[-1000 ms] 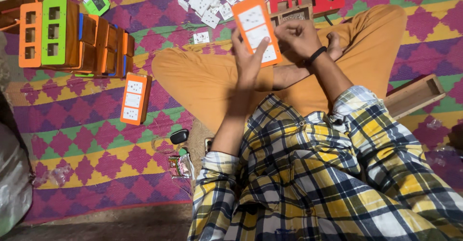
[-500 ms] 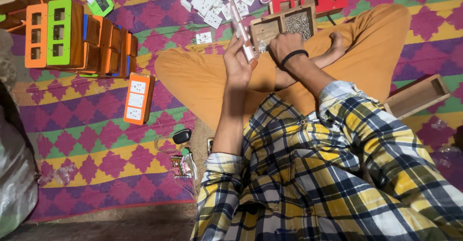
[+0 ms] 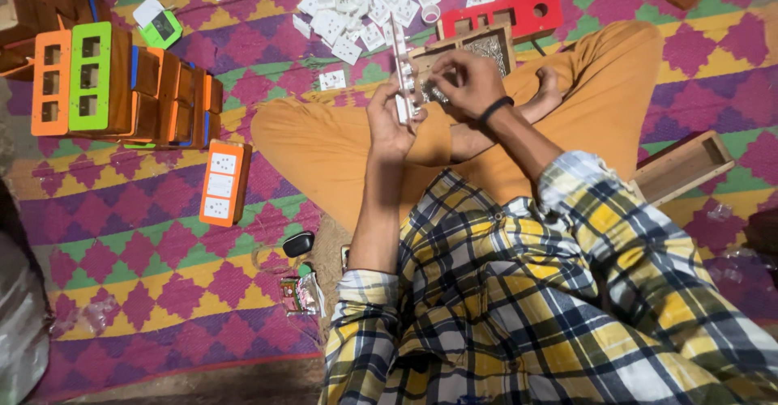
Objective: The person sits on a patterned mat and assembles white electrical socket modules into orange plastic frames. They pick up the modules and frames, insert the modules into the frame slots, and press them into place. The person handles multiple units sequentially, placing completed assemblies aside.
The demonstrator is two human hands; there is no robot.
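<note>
The left hand [image 3: 387,121] grips an orange switch plate [image 3: 399,69] edge-on above the lap. The right hand [image 3: 463,81], fingers pinched, touches its back, over a wooden tray of small metal parts [image 3: 486,49]; white switch modules [image 3: 348,4] litter the mat beyond.

Surface: woven floor mat [image 3: 162,292] with purple, green and yellow diamonds.
On it: scattered white plastic sockets [image 3: 348,8]; orange three-socket board [image 3: 223,184]; red slotted plate [image 3: 519,10]; open wooden box [image 3: 685,166].

Locate the small red-and-green printed sachets [image 3: 301,294] on the mat near your left elbow. The green-framed white card [image 3: 160,25] lies upper left, beside the wooden boxes [image 3: 162,89].
</note>
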